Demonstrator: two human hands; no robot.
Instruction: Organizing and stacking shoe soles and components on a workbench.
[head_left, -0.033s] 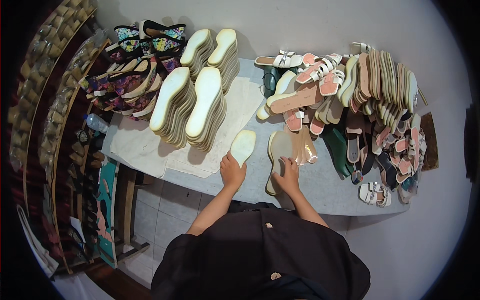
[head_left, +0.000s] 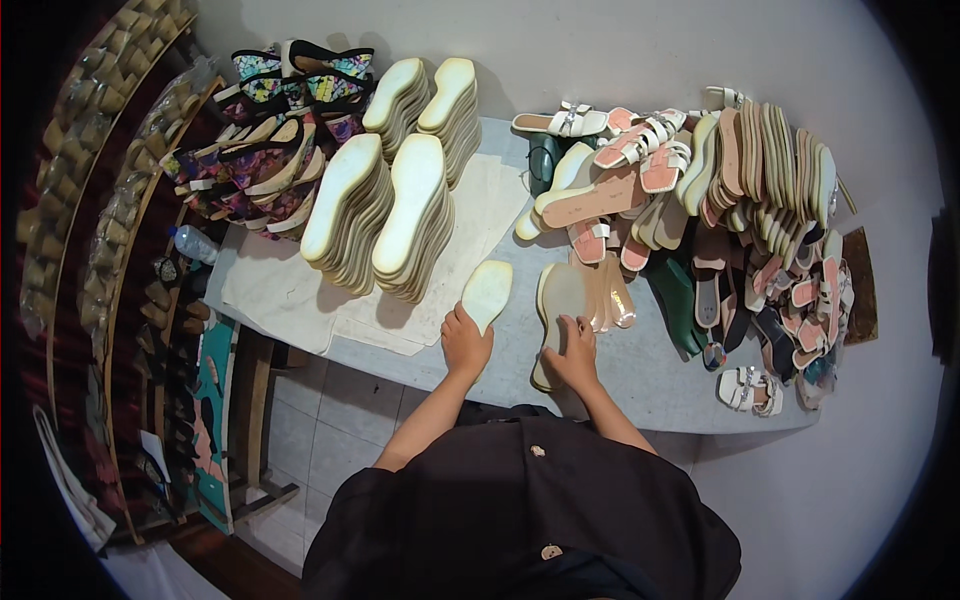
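Observation:
My left hand (head_left: 465, 347) is closed around the near end of a cream shoe sole (head_left: 487, 288), which tilts up over the table's front part. Just right of it, a grey-topped shoe sole (head_left: 564, 290) with a pale edge lies lengthwise on the table, seemingly over another one. My right hand (head_left: 577, 360) grips its near half, thumb across the top and fingers bent at the right side. Beyond my left hand rise several tall stacks of cream soles (head_left: 342, 190). Tan insoles (head_left: 608, 290) lie just past my right fingers.
A grey table (head_left: 650, 385) bears a white paper sheet (head_left: 270, 290). Sandals and soles (head_left: 620, 195) are heaped at the right, beside green wedges (head_left: 677, 305). Patterned wedge shoes (head_left: 265, 165) crowd the back left, near a plastic bottle (head_left: 193, 245). Shelves of wrapped heels (head_left: 110, 240) stand left.

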